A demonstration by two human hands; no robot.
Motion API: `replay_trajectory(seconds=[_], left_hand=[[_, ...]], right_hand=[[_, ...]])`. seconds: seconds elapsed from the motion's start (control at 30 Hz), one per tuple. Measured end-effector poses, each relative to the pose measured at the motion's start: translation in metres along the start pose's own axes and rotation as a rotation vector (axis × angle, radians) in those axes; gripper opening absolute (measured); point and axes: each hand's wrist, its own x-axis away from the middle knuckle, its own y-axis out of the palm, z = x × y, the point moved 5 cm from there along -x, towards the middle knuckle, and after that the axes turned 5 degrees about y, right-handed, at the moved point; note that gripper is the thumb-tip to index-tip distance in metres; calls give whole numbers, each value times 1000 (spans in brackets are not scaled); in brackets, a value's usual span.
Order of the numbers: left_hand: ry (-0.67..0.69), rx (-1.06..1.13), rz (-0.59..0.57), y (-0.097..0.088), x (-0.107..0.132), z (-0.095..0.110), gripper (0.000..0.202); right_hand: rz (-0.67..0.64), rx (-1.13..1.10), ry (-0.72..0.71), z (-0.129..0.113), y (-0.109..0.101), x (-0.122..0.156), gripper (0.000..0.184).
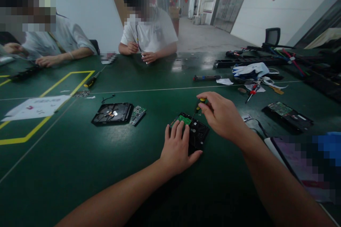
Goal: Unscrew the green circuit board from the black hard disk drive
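A black hard drive (198,132) with a green circuit board (184,118) on top lies on the dark green table (80,170) in front of me. My left hand (177,149) rests flat on the drive's near side, fingers spread over it and touching the board. My right hand (221,115) pinches the yellow-and-black handle of a small screwdriver (197,108), whose tip points down onto the drive.
Another opened drive (112,112) and a loose green board (137,115) lie to the left. A third drive (289,115) sits at right, near a red screwdriver (252,94) and white gloves (250,69). Two people sit across the table. Yellow tape (53,88) frames a paper (34,107).
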Motion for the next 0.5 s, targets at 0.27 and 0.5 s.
replay_trajectory(seconds=[0.27, 0.5], left_hand=[[1, -4, -3, 1, 0, 0, 92], [2, 4, 12, -2, 0, 2, 90]], right_hand=[[28, 31, -13, -3, -3, -1, 28], [21, -71, -65, -7, -3, -1, 27]])
